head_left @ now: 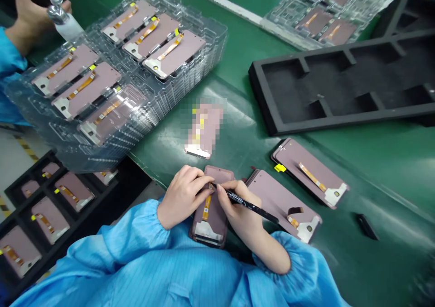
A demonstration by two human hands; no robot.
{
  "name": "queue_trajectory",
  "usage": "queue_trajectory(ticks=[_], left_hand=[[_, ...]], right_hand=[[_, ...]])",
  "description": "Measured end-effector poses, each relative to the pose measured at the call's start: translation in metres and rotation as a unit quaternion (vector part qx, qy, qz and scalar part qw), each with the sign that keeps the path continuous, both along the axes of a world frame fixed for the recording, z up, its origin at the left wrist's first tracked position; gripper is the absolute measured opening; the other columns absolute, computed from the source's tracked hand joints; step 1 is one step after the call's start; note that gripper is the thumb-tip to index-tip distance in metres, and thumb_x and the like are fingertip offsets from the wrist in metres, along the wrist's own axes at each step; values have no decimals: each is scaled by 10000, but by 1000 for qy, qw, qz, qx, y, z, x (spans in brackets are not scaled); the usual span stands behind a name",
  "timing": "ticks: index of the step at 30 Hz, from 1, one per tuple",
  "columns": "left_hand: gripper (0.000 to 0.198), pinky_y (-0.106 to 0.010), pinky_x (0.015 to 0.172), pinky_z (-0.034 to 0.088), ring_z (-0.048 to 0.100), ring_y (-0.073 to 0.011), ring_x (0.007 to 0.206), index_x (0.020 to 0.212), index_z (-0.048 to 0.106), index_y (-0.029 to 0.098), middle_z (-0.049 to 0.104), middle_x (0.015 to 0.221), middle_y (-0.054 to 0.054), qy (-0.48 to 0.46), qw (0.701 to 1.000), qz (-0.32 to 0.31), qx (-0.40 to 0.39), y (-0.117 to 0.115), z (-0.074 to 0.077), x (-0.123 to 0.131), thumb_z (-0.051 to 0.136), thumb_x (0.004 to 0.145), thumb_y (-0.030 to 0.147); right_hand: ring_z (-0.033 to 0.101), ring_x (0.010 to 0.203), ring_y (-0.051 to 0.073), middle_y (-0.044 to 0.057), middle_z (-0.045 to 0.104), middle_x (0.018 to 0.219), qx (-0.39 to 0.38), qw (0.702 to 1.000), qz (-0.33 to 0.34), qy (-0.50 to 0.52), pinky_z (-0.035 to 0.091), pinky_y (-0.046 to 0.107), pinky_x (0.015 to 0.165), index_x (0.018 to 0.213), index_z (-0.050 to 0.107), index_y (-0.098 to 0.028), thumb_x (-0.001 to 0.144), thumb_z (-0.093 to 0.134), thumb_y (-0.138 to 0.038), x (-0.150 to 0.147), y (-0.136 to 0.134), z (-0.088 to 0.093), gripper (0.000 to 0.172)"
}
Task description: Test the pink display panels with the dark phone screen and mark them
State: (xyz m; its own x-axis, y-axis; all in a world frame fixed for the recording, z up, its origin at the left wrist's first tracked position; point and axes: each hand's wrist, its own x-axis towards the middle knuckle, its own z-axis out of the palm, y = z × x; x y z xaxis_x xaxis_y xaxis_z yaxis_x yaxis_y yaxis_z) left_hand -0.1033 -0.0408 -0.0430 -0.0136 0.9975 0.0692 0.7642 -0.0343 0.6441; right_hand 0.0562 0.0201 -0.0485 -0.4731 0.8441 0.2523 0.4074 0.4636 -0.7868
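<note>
My left hand (pixel 181 194) is curled around the upper left edge of a pinkish phone screen panel (pixel 212 214) that lies face down at the near edge of the green table (pixel 390 162). My right hand (pixel 238 203) grips a black pen (pixel 253 206), its tip touching the panel near the orange flex cable at the top. Two more panels (pixel 285 203) (pixel 311 171) lie to the right, and a blurred one (pixel 204 128) lies just beyond.
A stack of clear plastic trays (pixel 190 85) holding several panels fills the left. A black foam tray (pixel 340 85) sits at right, more clear trays (pixel 326 8) behind it. Another person's hand (pixel 27 8) is at top left. A black tray of panels (pixel 44 207) sits below the table.
</note>
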Motion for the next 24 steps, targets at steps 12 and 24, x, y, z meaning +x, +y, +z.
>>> queue_trajectory(ticks=[12,24], left_hand=[[199,-385,828,465,514,-230,941,1088,638,172,615,989,-78,-4,1000,-5,-9,1,2,0,549,933,257],[486,-434,972,418,514,-277,1069,1249,511,108,564,1105,-121,101,990,101,8,97,26,-62,614,871,396]], right_hand=[[627,541,133,-14,660,663,0,1000,-5,14,495,228,502,821,585,-224,892,588,-213,1,-2,0,72],[650,639,144,2,644,713,51,991,12,125,539,269,588,872,530,-238,871,551,-129,13,-13,5,111]])
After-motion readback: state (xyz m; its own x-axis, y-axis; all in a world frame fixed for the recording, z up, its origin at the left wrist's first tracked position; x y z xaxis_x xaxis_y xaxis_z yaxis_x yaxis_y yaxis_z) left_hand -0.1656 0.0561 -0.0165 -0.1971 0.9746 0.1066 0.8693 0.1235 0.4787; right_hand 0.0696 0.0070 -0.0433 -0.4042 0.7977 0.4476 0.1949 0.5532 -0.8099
